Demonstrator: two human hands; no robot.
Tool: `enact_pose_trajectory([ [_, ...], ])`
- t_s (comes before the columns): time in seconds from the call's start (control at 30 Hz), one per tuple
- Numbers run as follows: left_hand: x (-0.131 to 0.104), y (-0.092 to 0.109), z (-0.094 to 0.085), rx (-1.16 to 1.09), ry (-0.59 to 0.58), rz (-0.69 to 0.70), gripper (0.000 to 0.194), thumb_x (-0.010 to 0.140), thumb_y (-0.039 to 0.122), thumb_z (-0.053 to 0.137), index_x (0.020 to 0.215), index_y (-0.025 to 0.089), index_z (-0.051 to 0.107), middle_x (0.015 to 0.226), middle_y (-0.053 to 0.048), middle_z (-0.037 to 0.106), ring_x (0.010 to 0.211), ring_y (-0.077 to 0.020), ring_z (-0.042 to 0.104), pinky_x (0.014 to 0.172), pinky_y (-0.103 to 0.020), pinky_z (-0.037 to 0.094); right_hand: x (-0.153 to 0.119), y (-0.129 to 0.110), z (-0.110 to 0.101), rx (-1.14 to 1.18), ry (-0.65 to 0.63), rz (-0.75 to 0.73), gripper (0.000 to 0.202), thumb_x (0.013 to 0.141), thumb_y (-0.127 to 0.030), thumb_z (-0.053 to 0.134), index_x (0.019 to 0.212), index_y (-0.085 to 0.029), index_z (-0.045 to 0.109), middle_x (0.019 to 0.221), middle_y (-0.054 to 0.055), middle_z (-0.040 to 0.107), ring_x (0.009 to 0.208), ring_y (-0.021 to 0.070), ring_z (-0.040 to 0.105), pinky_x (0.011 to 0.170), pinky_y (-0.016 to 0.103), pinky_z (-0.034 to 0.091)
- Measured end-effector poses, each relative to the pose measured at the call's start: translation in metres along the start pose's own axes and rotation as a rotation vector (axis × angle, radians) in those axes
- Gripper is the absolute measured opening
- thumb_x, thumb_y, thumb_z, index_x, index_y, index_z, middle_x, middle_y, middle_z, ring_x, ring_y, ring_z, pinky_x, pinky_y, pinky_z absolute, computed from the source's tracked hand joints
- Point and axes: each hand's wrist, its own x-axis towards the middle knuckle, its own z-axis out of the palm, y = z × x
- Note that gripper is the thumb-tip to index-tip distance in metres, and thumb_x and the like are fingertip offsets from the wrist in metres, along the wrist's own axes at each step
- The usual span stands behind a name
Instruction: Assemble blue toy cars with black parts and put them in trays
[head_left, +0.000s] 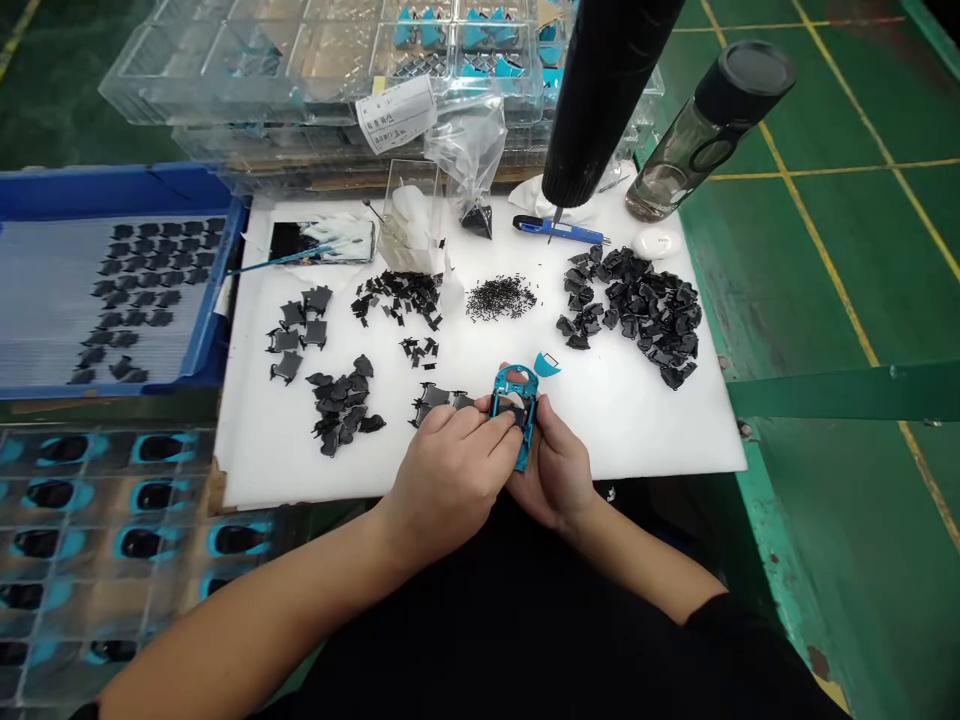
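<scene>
A bright blue plastic housing (pixel 529 383) is held over the front of the white board, with a dark part inside it. My right hand (pixel 559 460) wraps round it from below and the right. Curled fingers of my left hand (pixel 457 465) press on the dark part within the housing; their tips are partly hidden. Flat black plastic pieces (pixel 433 396) lie just beyond my left knuckles. A small blue curved cover (pixel 547 364) rests right behind the housing.
Piles of black parts (pixel 652 310) and tiny screws (pixel 501 298) lie on the board (pixel 637 430). A black electric screwdriver (pixel 600 110) hangs overhead. Around stand a bottle (pixel 712 130), blue tray (pixel 236 250), clear trays (pixel 247 100), a blue pen-like tool (pixel 562 231) and a phone-like slab (pixel 285 243).
</scene>
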Motion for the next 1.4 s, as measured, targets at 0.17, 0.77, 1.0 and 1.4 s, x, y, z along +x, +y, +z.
enact_pose_trajectory([
  [0.17, 0.002, 0.002, -0.002, -0.003, -0.011, -0.007, 0.024, 0.093, 0.009, 0.051, 0.108, 0.012, 0.07, 0.109, -0.004, 0.075, 0.081, -0.0212, 0.056, 0.07, -0.039, 0.035, -0.001, 0.001, -0.001, 0.009, -0.004, -0.012, 0.037, 0.089, -0.053, 0.061, 0.119, -0.031, 0.06, 0.104, 0.002, 0.072, 0.106, 0.0224, 0.066, 0.097, 0.039, 0.051],
  [0.77, -0.013, 0.011, 0.005, 0.057, -0.18, 0.027, 0.047, 0.089, 0.009, 0.041, 0.132, 0.0, 0.057, 0.14, -0.023, 0.058, 0.069, -0.0213, 0.065, 0.059, -0.039, 0.037, 0.001, 0.002, -0.004, -0.015, 0.015, -0.027, 0.039, 0.094, -0.055, 0.054, 0.123, -0.03, 0.059, 0.107, 0.003, 0.072, 0.101, 0.0215, 0.069, 0.089, 0.039, 0.056],
  [1.0, -0.018, -0.008, -0.018, -0.356, 0.102, -0.211, 0.051, 0.093, 0.018, 0.059, 0.142, 0.016, 0.048, 0.135, -0.015, 0.062, 0.117, -0.0255, 0.063, 0.089, -0.036, 0.051, -0.004, -0.003, 0.001, -0.029, -0.036, 0.063, 0.047, 0.092, -0.061, 0.057, 0.113, -0.02, 0.065, 0.102, 0.008, 0.073, 0.084, 0.0214, 0.071, 0.062, 0.031, 0.06],
  [1.4, -0.022, -0.033, -0.011, -1.248, -0.022, -0.858, 0.039, 0.09, 0.037, 0.069, 0.126, 0.023, 0.067, 0.115, -0.009, 0.074, 0.107, -0.0233, 0.07, 0.097, -0.034, 0.056, -0.029, -0.004, 0.009, -0.361, -0.143, 0.079, 0.034, 0.089, -0.049, 0.067, 0.108, -0.022, 0.059, 0.098, 0.004, 0.072, 0.091, 0.0223, 0.074, 0.083, 0.038, 0.062],
])
